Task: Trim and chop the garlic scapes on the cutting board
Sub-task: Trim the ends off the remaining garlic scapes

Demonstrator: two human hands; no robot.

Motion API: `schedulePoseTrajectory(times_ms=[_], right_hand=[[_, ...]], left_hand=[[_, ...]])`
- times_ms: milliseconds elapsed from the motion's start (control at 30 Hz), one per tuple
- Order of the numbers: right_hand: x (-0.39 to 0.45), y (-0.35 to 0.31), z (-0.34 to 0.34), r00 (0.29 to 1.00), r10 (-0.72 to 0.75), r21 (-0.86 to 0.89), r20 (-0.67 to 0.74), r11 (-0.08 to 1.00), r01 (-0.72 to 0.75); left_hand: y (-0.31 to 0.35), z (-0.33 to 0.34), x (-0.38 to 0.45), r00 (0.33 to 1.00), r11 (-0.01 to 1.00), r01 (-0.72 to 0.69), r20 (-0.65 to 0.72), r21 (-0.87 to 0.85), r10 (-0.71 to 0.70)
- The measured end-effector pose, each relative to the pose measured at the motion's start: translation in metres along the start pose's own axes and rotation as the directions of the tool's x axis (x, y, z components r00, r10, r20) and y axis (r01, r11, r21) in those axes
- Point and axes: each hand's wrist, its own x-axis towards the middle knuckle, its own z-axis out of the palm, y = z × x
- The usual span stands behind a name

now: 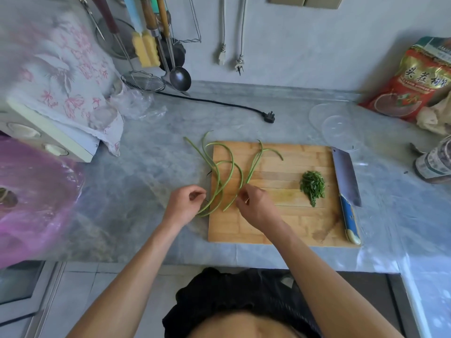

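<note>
A handful of whole garlic scapes (pixel 228 176) lay across the left end of the wooden cutting board (pixel 273 225), long axes running near to far, cut ends toward the person and the curled tips arching away, a few spilling off the board's far-left corner onto the grey marbled desk (pixel 156 172). The left hand (pixel 183 206) sat just off the board's left edge, fingers curled, its grip pinching the near ends of the leftmost scapes. The right hand (pixel 256 206) hovered over the board, fingers curled in; its grip seemed to pinch a scape's near end, though that was hard to tell. To the right lay a small heap of chopped green pieces (pixel 313 186). Along the board's right edge rested a cleaver (pixel 346 181), blade pointing far, blue handle near. Beyond the board lay a black plug (pixel 269 117).
</note>
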Motion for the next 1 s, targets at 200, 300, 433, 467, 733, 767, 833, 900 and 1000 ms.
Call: schedulePoseTrajectory(times_ms=[200, 300, 433, 467, 733, 767, 833, 900, 1000], right_hand=[[0.002, -0.009, 0.008, 1.0, 0.012, 0.006, -0.001, 1.0, -0.012], [0.004, -0.016, 0.01, 1.0, 0.028, 0.018, -0.003, 0.999, -0.028], [0.005, -0.02, 0.013, 0.999, 0.039, 0.05, -0.017, 0.998, -0.039], [0.005, -0.021, 0.015, 0.999, 0.031, 0.052, -0.015, 0.998, -0.03], [0.012, -0.039, 0.016, 0.991, -0.078, 0.189, 0.104, 0.98, 0.057], [0.014, -0.039, 0.018, 0.992, -0.086, 0.184, 0.095, 0.981, 0.067], [0.019, -0.038, 0.018, 0.995, -0.091, 0.168, 0.035, 0.982, 0.084], [0.025, -0.038, 0.015, 0.991, -0.131, 0.144, -0.03, 0.98, 0.134], [0.033, -0.036, 0.012, 0.974, -0.219, 0.091, -0.055, 0.971, 0.223]], left_hand=[[-0.004, -0.022, 0.017, 0.945, 0.945, -0.107, 0.326, 0.31, 0.0], [-0.011, -0.023, 0.017, 0.9, 0.934, -0.17, 0.435, 0.314, 0.018], [-0.001, -0.03, 0.018, 0.976, 0.946, 0.177, 0.174, -0.273, -0.132], [0.004, -0.034, 0.02, 0.958, 0.835, 0.286, 0.165, -0.47, -0.236], [0.037, -0.048, 0.027, 0.913, 0.49, 0.394, 0.269, -0.778, -0.307], [0.039, -0.047, 0.029, 0.914, 0.475, 0.389, 0.265, -0.789, -0.307], [0.046, -0.048, 0.031, 0.913, 0.461, 0.388, 0.266, -0.798, -0.308], [0.05, -0.049, 0.032, 0.913, 0.443, 0.387, 0.269, -0.809, -0.306], [0.043, -0.049, 0.033, 0.937, 0.629, 0.316, 0.128, -0.711, -0.325]])
